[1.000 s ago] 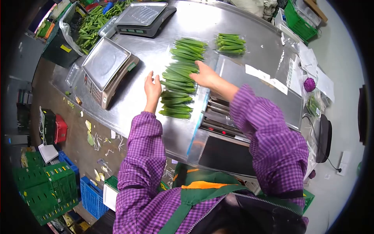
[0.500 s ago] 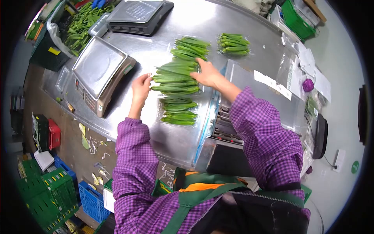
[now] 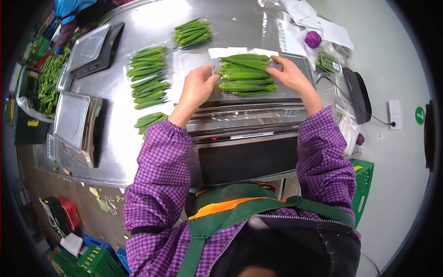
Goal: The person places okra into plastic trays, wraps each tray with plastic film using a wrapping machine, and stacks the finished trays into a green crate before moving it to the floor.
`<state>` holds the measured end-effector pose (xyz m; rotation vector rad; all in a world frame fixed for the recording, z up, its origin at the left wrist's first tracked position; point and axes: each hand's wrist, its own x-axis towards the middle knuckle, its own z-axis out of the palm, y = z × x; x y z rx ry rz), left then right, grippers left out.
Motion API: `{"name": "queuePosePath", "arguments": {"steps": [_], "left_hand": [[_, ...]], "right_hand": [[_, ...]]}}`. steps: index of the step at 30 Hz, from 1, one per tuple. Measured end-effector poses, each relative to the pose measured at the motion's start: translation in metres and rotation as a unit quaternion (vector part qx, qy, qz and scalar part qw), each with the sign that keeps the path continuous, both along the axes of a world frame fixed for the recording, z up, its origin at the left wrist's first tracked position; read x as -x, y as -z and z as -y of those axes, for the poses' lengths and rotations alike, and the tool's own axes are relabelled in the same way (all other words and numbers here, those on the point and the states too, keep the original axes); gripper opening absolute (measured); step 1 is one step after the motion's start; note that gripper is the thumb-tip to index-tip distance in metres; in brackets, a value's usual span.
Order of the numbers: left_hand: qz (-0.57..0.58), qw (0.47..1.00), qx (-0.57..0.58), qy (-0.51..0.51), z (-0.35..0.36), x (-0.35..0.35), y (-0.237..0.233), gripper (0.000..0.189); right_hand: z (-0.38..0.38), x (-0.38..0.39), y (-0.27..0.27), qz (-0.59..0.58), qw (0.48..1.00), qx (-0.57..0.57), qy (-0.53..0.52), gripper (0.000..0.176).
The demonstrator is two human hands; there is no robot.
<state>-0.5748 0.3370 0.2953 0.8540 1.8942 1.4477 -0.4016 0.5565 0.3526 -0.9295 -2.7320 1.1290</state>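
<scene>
A clear tray of green okra is held level between my two hands above the flat top of a wrapping machine. My left hand grips the tray's left edge, with thumb and fingers bent around it. On the opposite side, my right hand pinches the right edge, fingertips close to the okra ends. To the left on the steel table lie more packs of okra, one of them partly behind my left sleeve. Another okra pack lies farther back.
Two weighing scales stand at the left of the steel table. Beyond them is a crate of loose okra, near a person in blue. Papers, a purple ball-like thing and a cable lie at right.
My hands have gone from the row of okra packs on the table to the wrapping machine on the right, carrying one tray. My view has turned right with them.
</scene>
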Motion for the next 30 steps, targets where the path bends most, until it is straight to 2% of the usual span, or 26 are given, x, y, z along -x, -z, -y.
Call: {"name": "queuePosePath", "arguments": {"steps": [2,3,6,8,9,10,11,12,13,14,16,17,19,22,23,24,25,26,27,28,29,30], "left_hand": [[-0.053,0.998,0.031,0.017,-0.016,-0.011,0.002,0.035],[0.005,0.999,0.038,-0.001,-0.016,-0.019,-0.001,0.035],[0.013,0.999,0.003,-0.041,0.002,-0.019,0.0,0.029],[-0.25,0.968,0.026,-0.028,0.04,-0.021,-0.013,0.028],[-0.26,0.958,0.117,-0.036,0.059,-0.029,-0.029,0.027],[-0.267,0.94,0.207,-0.046,0.073,-0.038,-0.041,0.027],[-0.269,0.939,0.208,-0.047,0.078,-0.046,-0.039,0.027],[-0.257,0.938,0.229,-0.047,0.082,-0.054,-0.035,0.028],[-0.243,0.936,0.252,-0.048,0.084,-0.062,-0.03,0.03],[-0.222,0.948,0.223,-0.045,0.077,-0.068,-0.026,0.025],[-0.047,0.985,0.155,-0.059,0.066,-0.065,-0.01,0.025],[-0.051,0.985,0.155,-0.058,0.069,-0.065,-0.012,0.025],[0.008,0.985,0.145,-0.091,0.077,-0.066,-0.019,0.03],[-0.008,0.989,0.131,-0.064,0.073,-0.072,-0.022,0.037],[-0.011,0.99,0.129,-0.063,0.07,-0.073,-0.024,0.037],[-0.012,0.99,0.128,-0.061,0.07,-0.075,-0.027,0.037],[0.042,0.989,0.117,-0.078,0.073,-0.076,-0.033,0.039],[0.093,0.986,0.104,-0.095,0.077,-0.075,-0.041,0.04],[0.137,0.979,0.126,-0.081,0.087,-0.075,-0.054,0.046],[0.19,0.976,0.081,-0.073,0.101,-0.075,-0.054,0.054],[0.223,0.968,0.08,-0.082,0.109,-0.079,-0.057,0.056],[0.257,0.959,0.079,-0.091,0.114,-0.082,-0.059,0.058]], "right_hand": [[-0.017,-0.021,0.019,0.004,1.0,-0.014,0.0,0.058],[-0.021,-0.03,0.03,-0.03,0.999,0.018,0.022,0.056],[-0.008,-0.065,0.016,-0.06,0.995,0.053,0.064,0.054],[0.003,-0.105,0.007,-0.031,0.989,-0.126,0.068,0.038],[0.007,-0.123,0.007,-0.005,0.979,-0.194,0.063,0.034],[0.017,-0.135,0.008,-0.007,0.979,-0.192,0.064,0.034],[0.028,-0.144,0.009,0.04,0.975,-0.206,0.075,0.032],[0.034,-0.147,0.012,0.087,0.968,-0.218,0.087,0.031],[0.038,-0.146,0.03,0.028,0.954,-0.284,0.088,0.028],[0.037,-0.139,0.036,-0.013,0.966,-0.235,0.111,0.028],[0.035,-0.129,0.04,-0.058,0.978,0.023,0.197,0.029],[0.036,-0.135,0.038,-0.061,0.978,0.024,0.199,0.029],[0.039,-0.148,0.032,-0.053,0.967,-0.208,0.139,0.025],[0.043,-0.149,0.047,-0.053,0.956,-0.255,0.136,0.023],[0.047,-0.14,0.05,-0.052,0.965,-0.224,0.123,0.022],[0.044,-0.131,0.052,-0.067,0.983,-0.11,0.129,0.019],[0.044,-0.131,0.046,-0.114,0.975,0.062,0.179,0.014],[0.043,-0.129,0.037,-0.16,0.934,0.232,0.22,0.011],[0.042,-0.131,0.025,-0.215,0.901,0.3,0.228,0.008],[0.045,-0.14,0.016,-0.265,0.859,0.368,0.237,0.008],[0.044,-0.148,0.011,-0.251,0.837,0.429,0.228,0.01],[0.045,-0.151,0.007,-0.249,0.837,0.43,0.229,0.01]]}}
